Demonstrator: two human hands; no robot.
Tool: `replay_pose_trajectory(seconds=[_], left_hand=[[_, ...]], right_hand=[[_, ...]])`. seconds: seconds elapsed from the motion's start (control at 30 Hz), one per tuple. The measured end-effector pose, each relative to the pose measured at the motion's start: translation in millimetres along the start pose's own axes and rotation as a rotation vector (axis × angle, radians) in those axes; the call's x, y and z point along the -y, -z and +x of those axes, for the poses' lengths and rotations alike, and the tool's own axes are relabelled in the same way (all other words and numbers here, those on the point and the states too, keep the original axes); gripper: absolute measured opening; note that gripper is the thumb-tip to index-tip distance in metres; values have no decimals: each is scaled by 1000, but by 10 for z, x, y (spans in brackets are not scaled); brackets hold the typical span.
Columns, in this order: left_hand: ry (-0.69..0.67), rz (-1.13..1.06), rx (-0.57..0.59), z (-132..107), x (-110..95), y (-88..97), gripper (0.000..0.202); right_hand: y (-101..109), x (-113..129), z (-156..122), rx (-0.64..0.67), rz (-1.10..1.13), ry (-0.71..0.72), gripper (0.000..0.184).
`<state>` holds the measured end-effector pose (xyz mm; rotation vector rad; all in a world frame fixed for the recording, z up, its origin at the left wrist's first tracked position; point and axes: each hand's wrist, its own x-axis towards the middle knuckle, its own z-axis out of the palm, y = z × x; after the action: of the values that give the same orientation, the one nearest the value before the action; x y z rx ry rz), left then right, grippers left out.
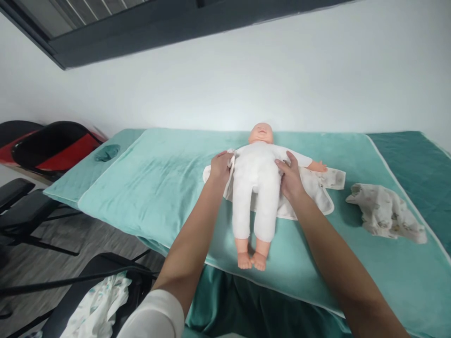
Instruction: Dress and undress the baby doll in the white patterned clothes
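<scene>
A baby doll (257, 164) with a white cloth body lies on its back, head toward the wall and bare feet toward me. Spread beneath it is a small printed baby shirt (320, 188), with one sleeve out to the right. My left hand (220, 166) is closed on the shirt's edge beside the doll's shoulder; the doll's arm on that side is hidden. At the other flank, my right hand (290, 176) grips the doll's side, thumb on the torso and some fingers out of sight. The doll's right-hand arm stretches outward over the shirt.
The doll lies on a massage bed with a green cover (148, 169), close to the wall. A crumpled printed garment (385, 211) rests at the right. Black folding chairs (58, 148) stand at the left; printed cloth (100, 305) lies on the nearest chair.
</scene>
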<state>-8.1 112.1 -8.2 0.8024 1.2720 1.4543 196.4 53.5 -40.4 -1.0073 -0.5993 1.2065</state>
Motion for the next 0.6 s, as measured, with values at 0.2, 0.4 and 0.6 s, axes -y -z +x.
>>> replay_pose_trajectory(seconds=[0.2,0.4,0.6], left_hand=[[-206,85,53,-3,-231,-261,35],[-509,463,406,-141,-320,-570,39],[-716,1002,632,-892,-358,-467,32]], right_hand=[[28,-14,20,21,-16,-21,83],[14,-7,6,82,-32,-48,86],[34,7,21,84,-31,-70,89]])
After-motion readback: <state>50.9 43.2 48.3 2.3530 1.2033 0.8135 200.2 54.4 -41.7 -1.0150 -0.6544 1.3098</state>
